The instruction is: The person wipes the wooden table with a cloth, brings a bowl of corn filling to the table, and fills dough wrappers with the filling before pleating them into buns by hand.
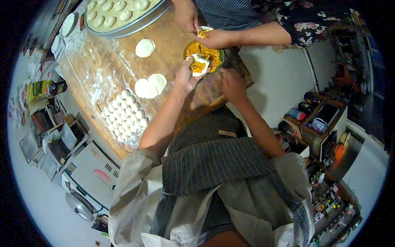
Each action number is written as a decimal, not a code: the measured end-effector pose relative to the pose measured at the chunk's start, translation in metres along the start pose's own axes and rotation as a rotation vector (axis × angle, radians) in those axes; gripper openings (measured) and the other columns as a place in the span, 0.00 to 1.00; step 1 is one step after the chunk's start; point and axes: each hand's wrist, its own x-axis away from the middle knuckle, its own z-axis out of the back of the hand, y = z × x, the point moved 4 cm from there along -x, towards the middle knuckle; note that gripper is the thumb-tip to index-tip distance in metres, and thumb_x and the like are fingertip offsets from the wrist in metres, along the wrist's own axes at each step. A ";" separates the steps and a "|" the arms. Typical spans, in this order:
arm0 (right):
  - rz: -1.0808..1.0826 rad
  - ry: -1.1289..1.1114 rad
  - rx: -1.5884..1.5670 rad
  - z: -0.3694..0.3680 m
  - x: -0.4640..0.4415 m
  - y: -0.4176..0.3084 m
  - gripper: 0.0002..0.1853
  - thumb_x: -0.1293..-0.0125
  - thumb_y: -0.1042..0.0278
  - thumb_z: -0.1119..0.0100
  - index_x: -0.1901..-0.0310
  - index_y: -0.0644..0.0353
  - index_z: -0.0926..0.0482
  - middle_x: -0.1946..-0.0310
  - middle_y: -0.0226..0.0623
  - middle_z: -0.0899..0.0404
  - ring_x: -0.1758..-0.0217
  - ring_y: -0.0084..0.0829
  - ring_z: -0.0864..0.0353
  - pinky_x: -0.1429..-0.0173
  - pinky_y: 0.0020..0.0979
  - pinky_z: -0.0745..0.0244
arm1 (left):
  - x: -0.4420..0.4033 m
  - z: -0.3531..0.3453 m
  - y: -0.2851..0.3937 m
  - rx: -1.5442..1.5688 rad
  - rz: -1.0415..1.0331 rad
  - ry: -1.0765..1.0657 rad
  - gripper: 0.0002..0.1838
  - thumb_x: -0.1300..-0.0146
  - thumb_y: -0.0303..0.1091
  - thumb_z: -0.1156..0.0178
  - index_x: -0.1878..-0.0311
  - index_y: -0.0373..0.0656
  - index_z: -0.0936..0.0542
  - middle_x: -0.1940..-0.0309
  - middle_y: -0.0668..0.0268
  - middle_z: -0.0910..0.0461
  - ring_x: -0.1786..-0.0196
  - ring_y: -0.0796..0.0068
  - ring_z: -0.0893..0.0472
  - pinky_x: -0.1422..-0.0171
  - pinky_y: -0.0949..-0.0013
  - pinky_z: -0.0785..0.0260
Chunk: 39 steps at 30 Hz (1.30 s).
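Observation:
My left hand (186, 77) is closed around the edge of a round dough wrapper (204, 72), which holds a heap of orange-yellow chopped filling (198, 67). The wrapper hangs over the near side of a green-rimmed bowl (222, 60) of the same filling. Just right of the bowl, my right hand (234, 85) has its fingers curled in; what they hold, if anything, is hidden. Flat dough wrappers (150, 86) overlap on the wooden table (177, 107) left of my left hand, and one more wrapper (145, 48) lies farther back. Several small dough pieces (124, 115) sit in rows nearer me.
Across the table, another person's hands (214, 39) hold a filled wrapper over the bowl. A large round steamer tray (135, 28) with several shaped buns stands at the back left. Flour dusts the tabletop. Shelves with goods (314, 113) stand to the right.

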 end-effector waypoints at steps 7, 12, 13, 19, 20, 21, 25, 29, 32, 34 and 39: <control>-0.029 0.132 0.227 0.014 -0.038 0.013 0.05 0.39 0.71 0.48 0.61 0.57 0.27 0.67 0.41 0.24 0.63 0.44 0.23 0.58 0.43 0.28 | 0.011 0.018 0.010 -0.103 -0.027 0.001 0.16 0.27 0.34 0.57 0.39 0.41 0.34 0.44 0.54 0.28 0.44 0.56 0.24 0.44 0.48 0.24; -0.149 0.061 0.032 -0.020 -0.032 0.046 0.07 0.38 0.70 0.48 0.60 0.60 0.24 0.66 0.44 0.22 0.66 0.43 0.22 0.61 0.41 0.27 | 0.019 0.027 0.011 -0.114 -0.012 0.061 0.15 0.28 0.33 0.56 0.42 0.38 0.33 0.45 0.54 0.27 0.46 0.58 0.22 0.45 0.52 0.23; -0.167 0.043 -0.020 -0.031 -0.030 0.056 0.08 0.37 0.70 0.48 0.59 0.61 0.23 0.65 0.45 0.21 0.66 0.43 0.22 0.63 0.41 0.27 | 0.014 0.033 0.010 -0.113 -0.012 0.059 0.15 0.28 0.33 0.56 0.42 0.38 0.33 0.45 0.54 0.27 0.46 0.58 0.22 0.45 0.52 0.23; -0.464 -0.087 -0.896 -0.087 -0.018 0.109 0.08 0.36 0.65 0.44 0.59 0.58 0.21 0.75 0.32 0.25 0.79 0.24 0.30 0.79 0.27 0.36 | 0.009 0.036 0.008 -0.174 -0.033 0.093 0.14 0.28 0.34 0.53 0.44 0.38 0.31 0.51 0.57 0.22 0.51 0.64 0.19 0.48 0.62 0.23; -0.319 -0.053 -0.831 -0.086 -0.019 0.110 0.08 0.35 0.65 0.44 0.59 0.57 0.21 0.76 0.31 0.26 0.80 0.22 0.31 0.81 0.26 0.38 | 0.007 0.035 0.008 -0.209 -0.027 0.084 0.15 0.28 0.34 0.53 0.44 0.38 0.31 0.51 0.58 0.22 0.52 0.65 0.19 0.49 0.62 0.23; -0.178 -0.010 -0.765 -0.082 -0.019 0.106 0.08 0.35 0.64 0.43 0.59 0.56 0.20 0.77 0.29 0.27 0.81 0.19 0.33 0.82 0.24 0.39 | 0.005 0.035 0.008 -0.244 -0.020 0.074 0.15 0.28 0.34 0.53 0.44 0.38 0.31 0.51 0.59 0.22 0.53 0.66 0.19 0.51 0.63 0.22; -0.738 -0.124 -1.296 -0.076 -0.007 0.092 0.09 0.37 0.64 0.41 0.58 0.57 0.20 0.75 0.29 0.26 0.81 0.22 0.30 0.79 0.25 0.34 | 0.009 0.012 0.010 -0.397 -0.030 0.141 0.16 0.28 0.36 0.54 0.43 0.38 0.31 0.52 0.60 0.21 0.54 0.67 0.18 0.53 0.64 0.22; -0.390 0.065 -0.684 -0.030 -0.002 0.048 0.12 0.38 0.67 0.42 0.54 0.61 0.21 0.67 0.38 0.20 0.73 0.33 0.21 0.69 0.33 0.24 | -0.007 0.002 0.003 -0.380 -0.018 0.149 0.19 0.26 0.41 0.56 0.42 0.37 0.32 0.51 0.59 0.22 0.54 0.67 0.18 0.52 0.63 0.22; -0.014 -0.043 0.186 -0.046 -0.006 0.036 0.14 0.37 0.66 0.47 0.52 0.63 0.24 0.55 0.44 0.22 0.51 0.41 0.23 0.45 0.39 0.29 | -0.009 -0.011 -0.003 -0.132 -0.014 0.130 0.24 0.27 0.50 0.60 0.41 0.40 0.33 0.47 0.59 0.24 0.50 0.63 0.19 0.46 0.58 0.22; 0.053 0.199 0.173 -0.018 0.003 -0.004 0.16 0.38 0.69 0.49 0.50 0.62 0.24 0.56 0.47 0.21 0.54 0.45 0.22 0.48 0.41 0.27 | -0.006 -0.014 -0.004 -0.107 -0.022 0.113 0.23 0.27 0.49 0.60 0.41 0.40 0.33 0.47 0.58 0.24 0.49 0.63 0.20 0.46 0.58 0.22; 0.115 0.397 0.227 -0.004 0.012 -0.028 0.18 0.37 0.70 0.54 0.46 0.62 0.27 0.57 0.51 0.22 0.54 0.49 0.22 0.49 0.45 0.26 | -0.003 -0.008 -0.002 -0.062 -0.049 0.098 0.22 0.26 0.46 0.60 0.41 0.39 0.33 0.46 0.58 0.25 0.47 0.61 0.21 0.45 0.56 0.23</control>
